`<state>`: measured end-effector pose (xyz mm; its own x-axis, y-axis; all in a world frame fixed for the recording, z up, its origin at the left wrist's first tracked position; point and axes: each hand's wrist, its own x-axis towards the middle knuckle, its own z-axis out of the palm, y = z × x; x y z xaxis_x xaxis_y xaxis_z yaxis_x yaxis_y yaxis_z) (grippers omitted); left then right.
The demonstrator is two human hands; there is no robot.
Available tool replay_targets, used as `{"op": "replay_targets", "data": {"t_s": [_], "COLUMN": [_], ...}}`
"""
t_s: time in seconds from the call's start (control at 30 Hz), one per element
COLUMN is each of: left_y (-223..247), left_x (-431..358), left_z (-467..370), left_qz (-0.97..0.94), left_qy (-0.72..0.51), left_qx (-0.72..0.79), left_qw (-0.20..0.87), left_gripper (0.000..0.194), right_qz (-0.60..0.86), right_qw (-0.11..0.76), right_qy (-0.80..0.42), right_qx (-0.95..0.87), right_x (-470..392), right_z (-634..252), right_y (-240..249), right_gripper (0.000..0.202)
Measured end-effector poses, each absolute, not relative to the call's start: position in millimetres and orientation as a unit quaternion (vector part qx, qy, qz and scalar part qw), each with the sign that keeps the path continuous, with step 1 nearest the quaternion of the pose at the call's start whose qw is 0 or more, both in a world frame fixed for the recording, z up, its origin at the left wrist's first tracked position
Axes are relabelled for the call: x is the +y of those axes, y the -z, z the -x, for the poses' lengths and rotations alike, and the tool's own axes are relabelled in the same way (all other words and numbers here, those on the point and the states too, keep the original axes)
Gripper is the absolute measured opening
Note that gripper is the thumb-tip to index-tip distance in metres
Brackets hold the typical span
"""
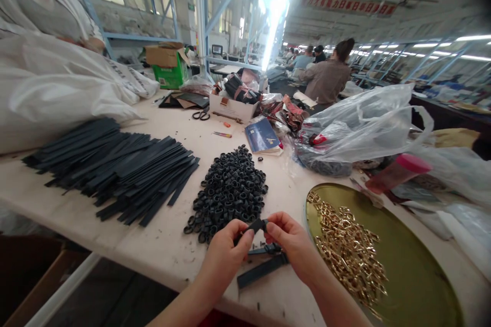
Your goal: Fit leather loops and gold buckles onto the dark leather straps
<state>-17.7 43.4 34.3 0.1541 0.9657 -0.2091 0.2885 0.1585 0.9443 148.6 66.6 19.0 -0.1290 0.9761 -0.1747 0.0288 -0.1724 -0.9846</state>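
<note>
Pinched in my left hand [229,246] is a short black strap [254,226], held above the table's front part. My right hand [288,237] closes its fingertips on the strap's right end, where a small dark loop seems to sit. Under my hands lie finished-looking dark straps [263,270] side by side. A heap of small black loops [230,191] is just beyond my left hand. To the left, long black strips [118,168] lie in a spread pile. Gold metal buckles [347,245] are heaped on an olive oval tray [418,271] to the right.
Behind are scissors [201,115], a blue booklet [263,135], a white box [232,108] and a green carton [169,69]. Clear plastic bags [356,122] and a pink-lidded container [399,171] stand at right. White sacks [57,87] cover the left; a person [46,10] is behind them.
</note>
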Motion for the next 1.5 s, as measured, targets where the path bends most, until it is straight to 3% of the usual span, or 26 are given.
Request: {"op": "replay_targets", "data": {"t_s": [0.1, 0.27, 0.5, 0.67, 0.73, 0.83, 1.03, 1.13, 1.27, 1.4, 1.5], "left_y": [-37.9, -45.9, -60.3, -58.5, -57.7, -57.2, -54.4, -52.1, -47.5, -41.4, -35.0], "left_x": [33.1, 10.8, -19.9, -29.0, -32.1, -36.0, -35.5, -33.1, -30.3, -24.8, -20.5], "left_z": [12.9, 14.1, 16.9, 19.0, 20.3, 22.8, 29.1, 30.4, 31.9, 31.8, 28.1], "left_qz": [-0.598, -0.640, -0.623, -0.604, -0.609, -0.628, -0.674, -0.665, -0.574, -0.494, -0.487], "left_qy": [-0.304, -0.245, -0.319, -0.334, -0.331, -0.314, -0.231, -0.230, -0.274, -0.291, -0.277], "left_qx": [0.543, 0.517, 0.455, 0.463, 0.470, 0.489, 0.557, 0.550, 0.490, 0.453, 0.445], "left_qw": [0.505, 0.513, 0.550, 0.556, 0.547, 0.517, 0.427, 0.451, 0.596, 0.683, 0.698], "left_gripper": [0.024, 0.021, 0.017, 0.010, 0.011, 0.012, 0.016, 0.017, 0.019, 0.022, 0.019], "right_qz": [0.484, 0.470, 0.457, 0.396, 0.391, 0.393, 0.361, 0.384, 0.473, 0.578, 0.569], "right_qw": [0.464, 0.433, 0.476, 0.493, 0.497, 0.477, 0.395, 0.425, 0.468, 0.455, 0.402], "right_qy": [-0.609, -0.616, -0.612, -0.677, -0.699, -0.727, -0.800, -0.769, -0.632, -0.452, -0.393], "right_qx": [-0.425, -0.460, -0.435, -0.378, -0.334, -0.299, -0.271, -0.285, -0.397, -0.503, -0.600], "right_x": [36.7, 10.6, -21.4, -37.2, -41.0, -46.3, -53.8, -51.7, -42.8, -35.5, -35.5], "right_z": [-141.2, -141.4, -130.0, -126.3, -126.0, -124.5, -122.5, -122.3, -122.7, -126.2, -130.8], "right_y": [-29.7, -36.6, -38.9, -42.7, -43.8, -40.5, -25.4, -23.4, -22.6, -15.2, -9.7], "right_gripper": [0.023, 0.024, 0.026, 0.040, 0.036, 0.025, 0.029, 0.028, 0.028, 0.021, 0.014]}}
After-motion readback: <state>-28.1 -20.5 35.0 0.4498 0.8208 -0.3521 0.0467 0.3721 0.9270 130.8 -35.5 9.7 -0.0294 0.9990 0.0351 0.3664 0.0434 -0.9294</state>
